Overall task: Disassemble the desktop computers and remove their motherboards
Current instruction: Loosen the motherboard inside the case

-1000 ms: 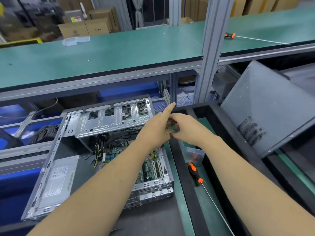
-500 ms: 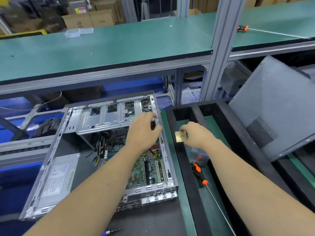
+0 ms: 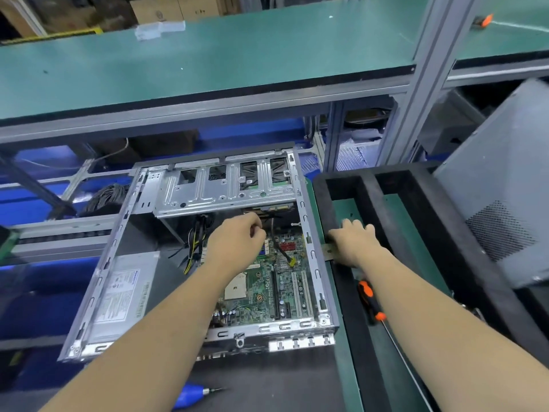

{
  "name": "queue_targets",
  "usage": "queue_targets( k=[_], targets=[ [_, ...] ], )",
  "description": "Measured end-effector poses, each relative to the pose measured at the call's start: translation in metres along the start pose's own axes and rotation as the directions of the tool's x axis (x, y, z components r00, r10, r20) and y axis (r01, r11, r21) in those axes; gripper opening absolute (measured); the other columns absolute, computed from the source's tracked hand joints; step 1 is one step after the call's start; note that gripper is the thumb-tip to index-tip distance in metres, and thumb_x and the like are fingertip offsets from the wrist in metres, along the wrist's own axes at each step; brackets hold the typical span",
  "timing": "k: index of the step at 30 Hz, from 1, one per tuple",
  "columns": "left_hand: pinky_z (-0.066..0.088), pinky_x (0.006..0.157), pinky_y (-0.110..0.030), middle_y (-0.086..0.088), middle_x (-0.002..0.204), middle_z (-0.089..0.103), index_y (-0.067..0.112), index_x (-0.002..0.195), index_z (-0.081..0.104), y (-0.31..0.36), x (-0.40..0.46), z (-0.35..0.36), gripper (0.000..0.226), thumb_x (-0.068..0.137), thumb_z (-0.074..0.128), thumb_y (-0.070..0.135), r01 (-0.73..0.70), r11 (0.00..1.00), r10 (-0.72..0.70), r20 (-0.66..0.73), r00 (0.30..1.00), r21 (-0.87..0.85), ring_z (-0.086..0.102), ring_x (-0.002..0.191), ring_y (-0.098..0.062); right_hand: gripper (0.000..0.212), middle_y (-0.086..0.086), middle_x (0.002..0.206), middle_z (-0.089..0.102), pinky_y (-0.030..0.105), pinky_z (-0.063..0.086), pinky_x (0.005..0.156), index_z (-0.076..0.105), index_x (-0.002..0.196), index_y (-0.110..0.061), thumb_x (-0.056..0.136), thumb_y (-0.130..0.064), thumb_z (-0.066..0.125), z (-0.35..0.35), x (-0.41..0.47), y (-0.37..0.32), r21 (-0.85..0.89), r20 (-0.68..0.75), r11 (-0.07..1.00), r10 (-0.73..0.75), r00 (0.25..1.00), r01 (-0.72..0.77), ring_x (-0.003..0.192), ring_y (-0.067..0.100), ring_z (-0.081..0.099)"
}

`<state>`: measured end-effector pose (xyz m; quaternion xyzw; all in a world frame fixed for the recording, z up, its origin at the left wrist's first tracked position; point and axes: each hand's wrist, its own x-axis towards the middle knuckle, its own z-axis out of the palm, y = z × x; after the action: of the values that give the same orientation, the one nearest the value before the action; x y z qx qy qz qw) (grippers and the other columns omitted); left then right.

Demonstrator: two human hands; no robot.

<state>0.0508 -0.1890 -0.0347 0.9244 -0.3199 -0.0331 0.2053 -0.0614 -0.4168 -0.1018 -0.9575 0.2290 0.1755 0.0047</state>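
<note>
Reaching into the open case [image 3: 205, 263], the left hand [image 3: 237, 242] is now seen over the motherboard [image 3: 267, 289], fingers curled at the dark cable [image 3: 282, 251] near the drive cage [image 3: 225, 185]; whether the cable is actually pinched cannot be told. A second ago both hands were joined over a small flat part at the tray edge; half a second ago the right hand alone held it. Now the right hand [image 3: 353, 242] is lowered into the black foam tray [image 3: 350, 322], gripping that small metal plate [image 3: 328, 251], only its edge showing. The removed part is judged to be on its way into the tray, while the board's cabling is taken up next. The motherboard is still seated in the case floor, between the power supply [image 3: 124, 292] and the right wall.

Counts, near to far:
- blue driver tip [image 3: 193, 395], one, at the near edge
- orange-and-black screwdriver [image 3: 371, 301], one in the tray; a second orange-handled tool [image 3: 482, 20] on the far bench
- case, one; motherboard, one
- grey side panel [image 3: 499, 209], one, leaning at right
- green benchtop [image 3: 208, 63], cardboard boxes [image 3: 166, 8] beyond, count unclear
</note>
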Motion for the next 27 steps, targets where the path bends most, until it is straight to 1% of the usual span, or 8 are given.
queue_targets(
  k=[3,6,8,10,13,16,23,27],
  targets=[
    [0.051,0.062,-0.031,0.011,0.077,0.065,0.029,0.089,0.062,-0.018,0.005,-0.016,0.014,0.093,0.048,0.027,0.022,0.995,-0.022,-0.003,1.000,0.100,0.059,0.070,-0.014,0.037,0.008,0.124,0.057,0.042,0.039,0.094,0.059,0.127,-0.022,0.090,-0.018,0.056,-0.030,-0.004,-0.002,0.244,-0.161,0.969,0.079,0.984,-0.038,0.115,0.031,0.052],
    [0.050,0.064,-0.032,0.007,0.077,0.064,0.023,0.088,0.061,-0.039,0.012,-0.037,0.013,0.092,0.049,0.025,0.049,0.985,-0.056,0.036,0.998,0.167,0.058,0.073,-0.018,0.021,0.005,0.100,0.071,0.031,0.048,0.077,0.071,0.100,-0.014,0.088,-0.012,0.054,-0.080,-0.019,-0.025,0.693,-0.450,0.714,0.318,0.834,0.102,0.087,0.023,0.062],
    [0.053,0.069,-0.034,0.001,0.085,0.064,0.018,0.091,0.063,-0.049,0.015,-0.042,0.015,0.092,0.049,0.023,0.040,0.971,-0.073,0.136,0.988,0.235,0.059,0.078,-0.021,0.020,0.001,0.079,0.069,0.029,0.050,0.067,0.070,0.083,-0.012,0.086,-0.011,0.051,-0.108,-0.034,-0.055,0.657,-0.652,0.671,0.275,0.707,0.344,0.071,0.017,0.060],
    [0.056,0.076,-0.039,-0.006,0.095,0.065,0.013,0.097,0.064,-0.054,0.014,-0.041,0.017,0.094,0.049,0.021,0.024,0.953,-0.105,0.256,0.961,0.301,0.061,0.084,-0.026,0.024,-0.001,0.071,0.068,0.029,0.050,0.061,0.071,0.080,-0.011,0.087,-0.014,0.048,-0.121,-0.049,-0.092,0.535,-0.709,0.670,0.027,0.704,0.514,0.063,0.012,0.059],
    [0.054,0.077,-0.040,-0.007,0.103,0.066,0.015,0.107,0.064,-0.063,0.010,-0.036,0.019,0.093,0.051,0.018,-0.093,0.854,-0.135,0.391,0.910,0.512,0.065,0.092,-0.030,0.029,0.010,0.087,0.072,0.032,0.052,0.064,0.072,0.098,-0.006,0.095,-0.017,0.045,-0.104,-0.043,-0.141,0.490,-0.325,0.754,-0.308,0.894,0.438,0.065,0.020,0.059],
    [0.053,0.076,-0.038,0.000,0.109,0.068,0.019,0.113,0.064,-0.075,0.018,-0.044,0.025,0.092,0.049,0.015,-0.327,0.702,-0.109,0.550,0.828,0.632,0.065,0.096,-0.026,0.030,0.020,0.099,0.069,0.036,0.049,0.066,0.065,0.110,0.001,0.101,-0.016,0.042,-0.074,-0.018,-0.158,0.473,0.003,0.852,-0.254,0.967,0.223,0.071,0.027,0.057],
    [0.054,0.092,-0.038,-0.004,0.124,0.063,0.014,0.122,0.067,-0.107,0.052,-0.068,0.041,0.094,0.041,0.000,-0.145,0.931,-0.133,0.683,0.718,0.334,0.061,0.105,-0.024,0.017,0.011,0.082,0.058,0.027,0.043,0.060,0.056,0.087,-0.004,0.101,-0.013,0.052,-0.043,0.014,-0.140,0.451,0.005,0.885,0.122,0.992,-0.112,0.074,0.028,0.059],
    [0.044,0.066,-0.033,-0.009,0.087,0.060,0.002,0.104,0.070,-0.121,0.051,-0.052,0.025,0.099,0.046,0.007,-0.089,0.950,-0.134,0.646,0.751,0.300,0.050,0.072,-0.025,0.036,0.015,0.066,0.059,0.030,0.052,0.061,0.056,0.072,-0.002,0.101,-0.023,0.054,-0.031,0.026,-0.138,0.639,0.118,0.728,0.225,0.967,-0.247,0.057,0.027,0.057]
  ],
)
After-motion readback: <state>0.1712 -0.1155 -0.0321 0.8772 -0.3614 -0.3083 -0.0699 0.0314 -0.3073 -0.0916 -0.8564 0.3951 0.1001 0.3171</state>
